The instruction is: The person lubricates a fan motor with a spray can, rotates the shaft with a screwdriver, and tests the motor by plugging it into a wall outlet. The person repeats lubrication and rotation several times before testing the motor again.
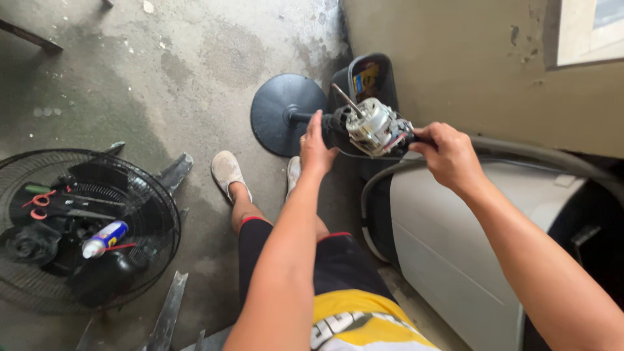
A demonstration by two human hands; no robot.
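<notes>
While the left hand (pixel 316 148) grips its housing, the right hand (pixel 447 153) clasps the fan motor (pixel 372 128).

Bare grey fan motor with steel shaft (pixel 372 127) between both hands; round black base (pixel 276 120) behind; black wire fan guard (pixel 156 214) left on concrete floor (pixel 195 71), blue-and-white spray can (pixel 104 238) in it.

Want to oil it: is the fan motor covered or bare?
Bare: the fan motor shows its metal body and shaft, held between left hand and right hand.
</notes>
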